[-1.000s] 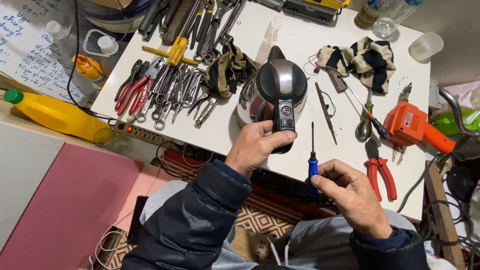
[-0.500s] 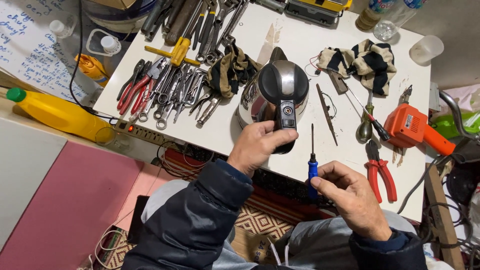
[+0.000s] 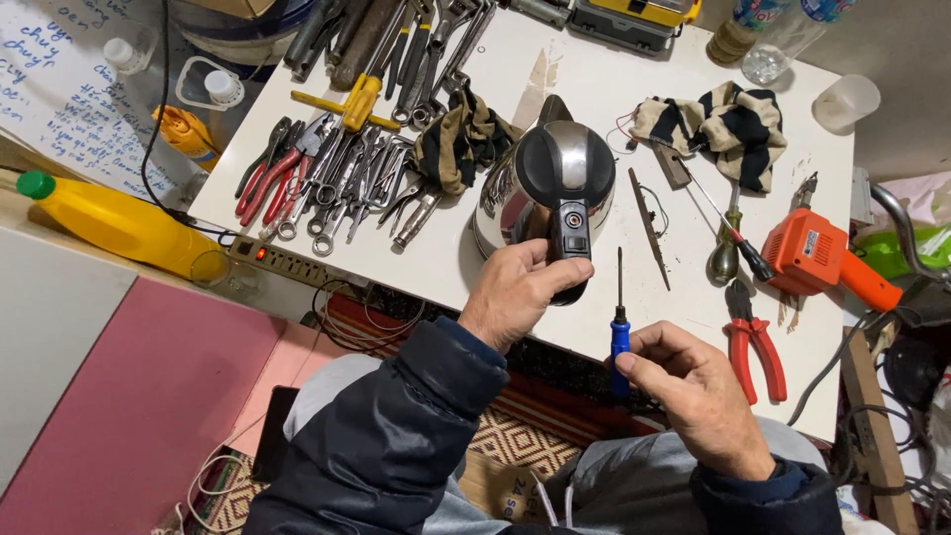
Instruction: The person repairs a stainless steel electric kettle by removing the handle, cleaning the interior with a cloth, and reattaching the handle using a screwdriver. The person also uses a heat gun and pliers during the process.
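Your left hand [image 3: 515, 292] is wrapped around the black handle of the kettle [image 3: 550, 188]. Your fingers are curled tight on the handle, and your thumb lies across it, just below the little switch. The shiny kettle sits on the white table [image 3: 594, 89], near the edge closest to you.

Your right hand [image 3: 693, 391] holds a screwdriver [image 3: 619, 317] with a blue handle. Your thumb and fingertips pinch the blue handle, and the thin metal tip points away from you. The screwdriver is just right of the kettle's handle, not touching it.

Right of the kettle lie red pliers [image 3: 753, 342] and an orange drill [image 3: 827, 260]. Behind the kettle, to the right, sits a striped cloth [image 3: 728, 124]. Left of the kettle is a big pile of wrenches and pliers [image 3: 342, 178]. Far left of the kettle, off the table, lies a yellow bottle [image 3: 114, 220] with a green cap.
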